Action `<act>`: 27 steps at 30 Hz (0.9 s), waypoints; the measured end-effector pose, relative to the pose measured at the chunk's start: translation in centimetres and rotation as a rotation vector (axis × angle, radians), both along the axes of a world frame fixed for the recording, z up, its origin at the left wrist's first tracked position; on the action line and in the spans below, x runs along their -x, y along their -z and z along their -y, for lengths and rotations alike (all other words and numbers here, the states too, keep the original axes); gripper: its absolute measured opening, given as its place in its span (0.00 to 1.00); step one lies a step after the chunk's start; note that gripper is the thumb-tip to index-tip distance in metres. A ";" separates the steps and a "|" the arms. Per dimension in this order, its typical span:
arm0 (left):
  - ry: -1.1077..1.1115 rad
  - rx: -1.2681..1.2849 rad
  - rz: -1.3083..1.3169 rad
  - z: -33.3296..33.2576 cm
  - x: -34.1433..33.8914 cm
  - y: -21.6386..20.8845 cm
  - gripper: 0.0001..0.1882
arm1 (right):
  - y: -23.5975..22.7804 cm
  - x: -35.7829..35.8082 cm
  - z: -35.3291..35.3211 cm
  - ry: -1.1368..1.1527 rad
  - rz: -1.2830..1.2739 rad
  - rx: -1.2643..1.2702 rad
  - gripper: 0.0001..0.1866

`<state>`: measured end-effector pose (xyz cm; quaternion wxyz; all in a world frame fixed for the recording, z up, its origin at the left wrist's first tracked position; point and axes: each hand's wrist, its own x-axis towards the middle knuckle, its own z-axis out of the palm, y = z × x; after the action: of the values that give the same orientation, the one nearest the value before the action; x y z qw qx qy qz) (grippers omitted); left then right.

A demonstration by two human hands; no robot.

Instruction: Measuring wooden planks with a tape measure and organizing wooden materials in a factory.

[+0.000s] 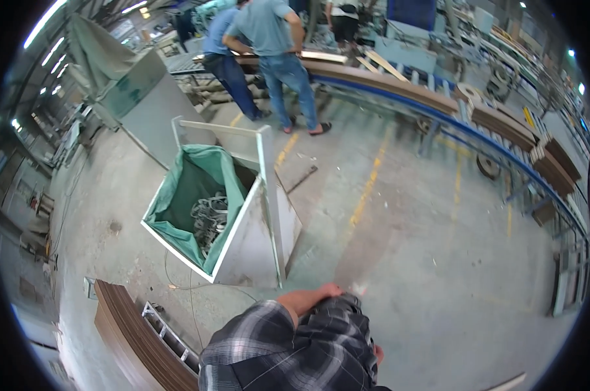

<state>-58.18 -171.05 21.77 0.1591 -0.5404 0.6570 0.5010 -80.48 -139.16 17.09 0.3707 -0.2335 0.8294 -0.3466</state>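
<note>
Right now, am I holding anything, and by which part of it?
No held object shows. Your left hand is at the front of your plaid shirt; whether it grips that can't be told. Too little of your right hand shows to tell.

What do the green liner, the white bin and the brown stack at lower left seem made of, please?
Green liner: cloth or plastic sheeting, dull, since it drapes in soft creases. White bin: likely painted or coated board, given its flat, scuffed panels. Brown stack: perhaps wood-based strips, matt, judging by thin layered edges.
</note>
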 end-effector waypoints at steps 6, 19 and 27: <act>0.024 0.001 -0.002 -0.1 -0.8 -1.0 0.26 | 1.8 0.2 1.0 -0.013 0.022 0.005 0.12; 0.040 0.072 -0.042 -0.4 -1.6 -2.6 0.26 | 1.1 -0.2 2.4 -0.102 -0.046 0.149 0.10; 0.024 0.060 -0.052 -0.5 -1.6 -1.9 0.25 | 1.7 0.6 1.1 -0.098 0.091 -0.050 0.10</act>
<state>-56.61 -170.57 23.64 0.1315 -0.5237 0.6822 0.4930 -81.04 -140.21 15.40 0.4304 -0.2485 0.8077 -0.3173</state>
